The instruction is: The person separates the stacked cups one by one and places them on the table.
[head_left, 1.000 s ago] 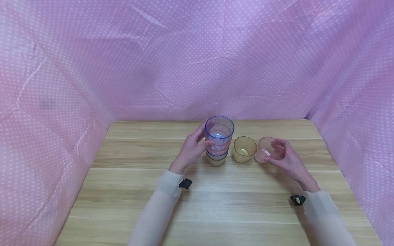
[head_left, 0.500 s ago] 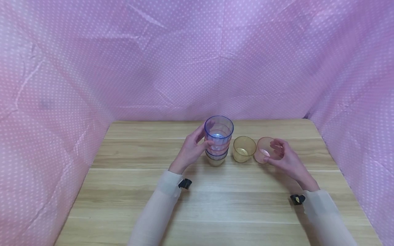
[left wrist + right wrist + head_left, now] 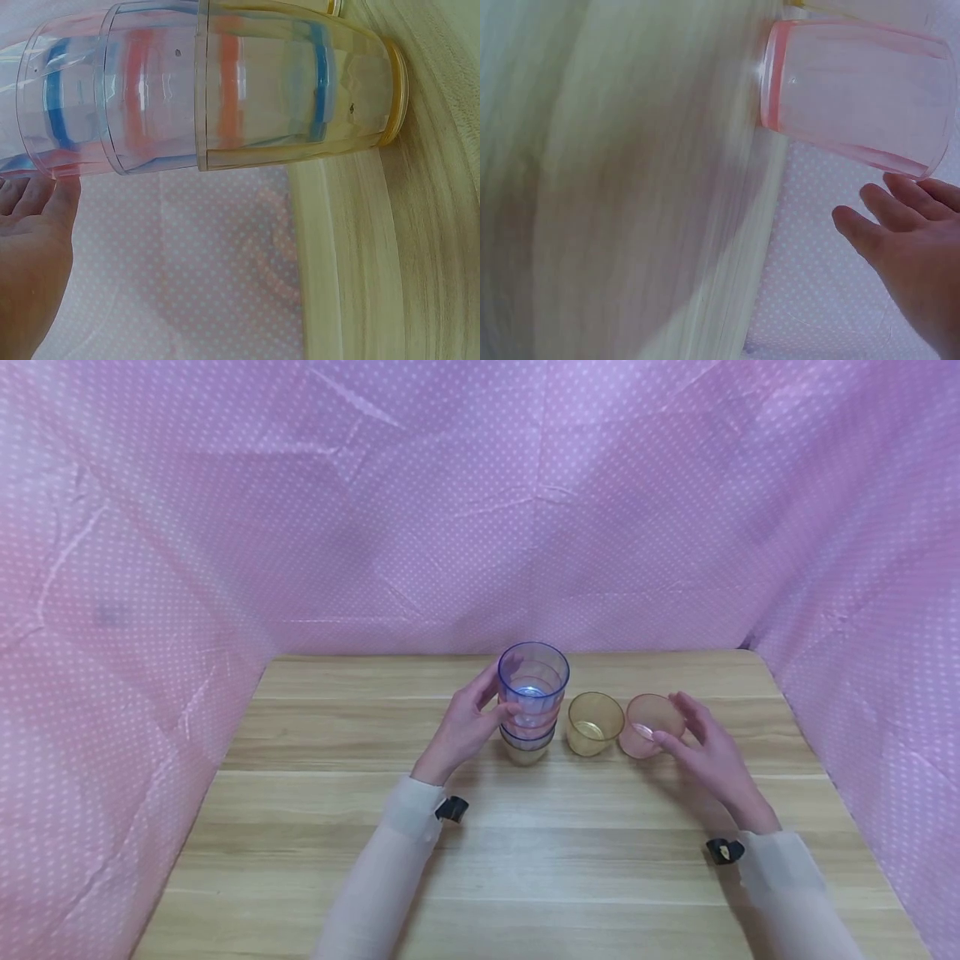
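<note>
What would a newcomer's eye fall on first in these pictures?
Probably the tall stack of see-through blue, pink and yellow cups near the far edge of the wood-grain table, gripped by the left hand. Next, the single see-through yellow cup and see-through pink cup to its right, with the right hand beside the pink one. White-dotted pink cloth fills the background.

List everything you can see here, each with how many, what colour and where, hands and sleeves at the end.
Cup stack: one, blue, pink and yellow, table's far half
Yellow cup: one, yellow, right of stack
Pink cup: one, pink, right of yellow cup
Table: one, light wood-grain, beneath cups
Dotted cloth: pink-purple, white dots, behind and beside table
Wrist devices: two, black, at cuffs
Sleeves: two, pale, forearms
Left hand: one, gripping stack
Right hand: one, beside pink cup
</note>
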`<state>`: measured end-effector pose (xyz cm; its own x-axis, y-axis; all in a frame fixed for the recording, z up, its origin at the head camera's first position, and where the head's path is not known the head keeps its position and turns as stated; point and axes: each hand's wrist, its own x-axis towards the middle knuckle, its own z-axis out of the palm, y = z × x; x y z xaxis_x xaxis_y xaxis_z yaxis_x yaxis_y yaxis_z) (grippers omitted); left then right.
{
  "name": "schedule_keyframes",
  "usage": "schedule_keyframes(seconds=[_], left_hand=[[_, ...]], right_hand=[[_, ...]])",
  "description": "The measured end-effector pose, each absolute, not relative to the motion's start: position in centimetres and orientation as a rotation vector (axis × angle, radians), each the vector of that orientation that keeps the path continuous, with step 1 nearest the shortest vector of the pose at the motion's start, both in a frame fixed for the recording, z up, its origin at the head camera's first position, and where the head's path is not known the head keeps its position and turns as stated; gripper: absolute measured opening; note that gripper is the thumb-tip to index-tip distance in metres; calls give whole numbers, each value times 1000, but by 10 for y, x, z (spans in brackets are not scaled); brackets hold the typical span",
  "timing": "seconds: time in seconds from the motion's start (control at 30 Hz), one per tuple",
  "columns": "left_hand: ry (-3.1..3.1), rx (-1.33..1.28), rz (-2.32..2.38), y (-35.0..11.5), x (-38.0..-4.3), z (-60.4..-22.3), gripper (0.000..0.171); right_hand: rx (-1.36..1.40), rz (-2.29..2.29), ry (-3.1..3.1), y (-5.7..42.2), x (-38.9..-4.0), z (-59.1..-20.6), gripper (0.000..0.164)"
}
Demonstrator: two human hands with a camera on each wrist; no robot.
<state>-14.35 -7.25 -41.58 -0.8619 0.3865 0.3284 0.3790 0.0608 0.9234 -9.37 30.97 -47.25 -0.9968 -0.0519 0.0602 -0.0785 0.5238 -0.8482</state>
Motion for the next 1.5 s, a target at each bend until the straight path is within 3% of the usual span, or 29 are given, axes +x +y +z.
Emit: schedule_keyframes(seconds=[0.23,0.47,1.2,1.5], left_hand=[[2263,837,2022,-72,-143,-418,89],[2230,838,2050,-69,-144,-422,86],[2215,862,2144,-63,-142,-428,86],[2202,867,2155,-64,-142,-430,86]], right_hand=[[78,1543,-2428,301,-91,-467,57],[51,1618,-2162,282,-86,-452,42],[539,1926,-1689,199,-86,-408,42],[734,1821,-1817,177,-98,-400,56]])
